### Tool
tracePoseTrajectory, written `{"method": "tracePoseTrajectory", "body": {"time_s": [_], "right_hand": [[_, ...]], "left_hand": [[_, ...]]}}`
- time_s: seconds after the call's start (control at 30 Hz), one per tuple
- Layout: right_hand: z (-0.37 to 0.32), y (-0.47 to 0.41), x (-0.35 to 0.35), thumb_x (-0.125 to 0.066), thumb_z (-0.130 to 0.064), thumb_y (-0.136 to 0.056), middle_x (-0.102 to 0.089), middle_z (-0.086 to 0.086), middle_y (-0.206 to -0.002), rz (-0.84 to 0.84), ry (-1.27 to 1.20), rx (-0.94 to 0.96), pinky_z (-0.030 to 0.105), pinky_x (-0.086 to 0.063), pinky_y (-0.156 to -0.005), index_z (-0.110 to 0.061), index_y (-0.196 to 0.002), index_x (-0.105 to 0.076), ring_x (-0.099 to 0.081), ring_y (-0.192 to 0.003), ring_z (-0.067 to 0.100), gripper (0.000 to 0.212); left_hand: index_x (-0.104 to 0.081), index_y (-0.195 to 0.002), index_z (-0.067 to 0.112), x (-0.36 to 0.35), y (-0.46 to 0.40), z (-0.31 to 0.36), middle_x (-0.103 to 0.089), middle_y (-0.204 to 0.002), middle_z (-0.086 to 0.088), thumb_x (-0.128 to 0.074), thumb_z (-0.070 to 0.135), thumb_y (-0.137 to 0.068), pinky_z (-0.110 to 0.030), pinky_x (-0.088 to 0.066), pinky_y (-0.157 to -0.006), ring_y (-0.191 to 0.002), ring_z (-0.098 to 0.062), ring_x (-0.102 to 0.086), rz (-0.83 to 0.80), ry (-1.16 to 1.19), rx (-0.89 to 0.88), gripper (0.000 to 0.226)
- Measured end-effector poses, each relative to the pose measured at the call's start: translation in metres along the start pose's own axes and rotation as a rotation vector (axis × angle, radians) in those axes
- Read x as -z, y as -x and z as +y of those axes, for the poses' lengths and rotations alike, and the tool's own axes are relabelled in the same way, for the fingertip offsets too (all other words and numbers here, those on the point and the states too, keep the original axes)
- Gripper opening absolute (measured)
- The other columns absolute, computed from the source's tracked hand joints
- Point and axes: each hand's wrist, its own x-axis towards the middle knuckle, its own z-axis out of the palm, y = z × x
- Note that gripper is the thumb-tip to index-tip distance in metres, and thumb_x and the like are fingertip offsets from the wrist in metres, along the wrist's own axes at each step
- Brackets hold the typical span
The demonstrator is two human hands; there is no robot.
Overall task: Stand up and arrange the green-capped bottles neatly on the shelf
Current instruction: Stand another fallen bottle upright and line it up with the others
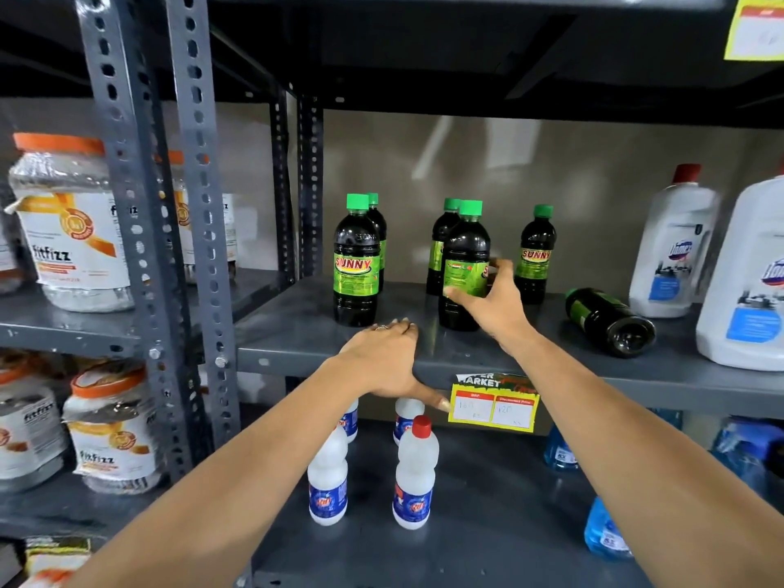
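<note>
gripping the front middle bottle [464, 265] at its label, my right hand [496, 303] is wrapping thumb and fingers around it on the shelf [297, 333]; my left hand [388, 362] is resting flat, spread. i am judging it full, heavy, slick; mid-body hold suits. one fallen bottle [611, 320] is lying far right.

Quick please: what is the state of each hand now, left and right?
Left hand: open, flat on the shelf edge, holding nothing.
Right hand: closed around an upright bottle.
</note>
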Motion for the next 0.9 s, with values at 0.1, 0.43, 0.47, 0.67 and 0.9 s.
{"method": "tracePoseTrajectory", "body": {"time_s": [0.1,0.43,0.47,0.67,0.9], "right_hand": [[0.000,0.001,0.000,-0.078,-0.012,-0.077,-0.054,-0.001,-0.122,-0.058,-0.078,-0.025,0.035,-0.047,-0.095,-0.013,-0.138,-0.031,-0.059,-0.114,0.022,0.077],[0.010,-0.005,-0.002,-0.075,-0.019,-0.078,-0.060,0.006,-0.128,-0.088,-0.152,-0.054,0.044,-0.044,-0.106,-0.016,-0.149,-0.023,-0.060,-0.116,0.023,0.088],[0.010,-0.005,-0.002,-0.080,-0.023,-0.075,-0.059,0.006,-0.128,-0.081,-0.129,-0.048,0.042,-0.045,-0.105,-0.017,-0.148,-0.024,-0.059,-0.115,0.022,0.092],[0.012,-0.007,-0.003,-0.081,-0.024,-0.073,-0.059,0.009,-0.127,-0.142,-0.143,-0.056,0.044,-0.044,-0.106,-0.021,-0.149,-0.025,-0.059,-0.116,0.025,0.094],[0.010,-0.003,-0.004,-0.081,-0.029,-0.077,-0.059,0.004,-0.131,-0.161,-0.052,-0.035,0.039,-0.046,-0.102,-0.016,-0.142,-0.038,-0.059,-0.115,0.021,0.078]], "left_hand": [[-0.021,-0.150,0.003,0.001,0.001,0.000,-0.022,-0.159,-0.013,-0.056,0.089,-0.059,-0.042,-0.027,-0.112,-0.143,-0.028,-0.026,-0.004,0.007,-0.005,0.129],[-0.022,-0.149,0.003,0.001,0.002,0.000,-0.023,-0.158,-0.013,-0.057,0.088,-0.059,-0.041,-0.027,-0.111,-0.142,-0.029,-0.027,-0.014,0.023,-0.004,0.128],[-0.022,-0.149,0.004,0.002,0.002,0.000,-0.022,-0.159,-0.012,-0.057,0.087,-0.060,-0.041,-0.026,-0.111,-0.143,-0.028,-0.025,-0.014,0.023,-0.004,0.128],[-0.017,-0.151,0.004,0.001,0.000,-0.002,-0.014,-0.161,-0.011,-0.055,0.088,-0.061,-0.043,-0.022,-0.115,-0.147,-0.027,-0.016,-0.033,0.021,-0.013,0.130],[-0.014,-0.152,0.005,0.000,0.000,-0.002,-0.012,-0.162,-0.010,-0.054,0.089,-0.061,-0.043,-0.020,-0.116,-0.148,-0.025,-0.013,-0.038,0.023,-0.009,0.131]]}}
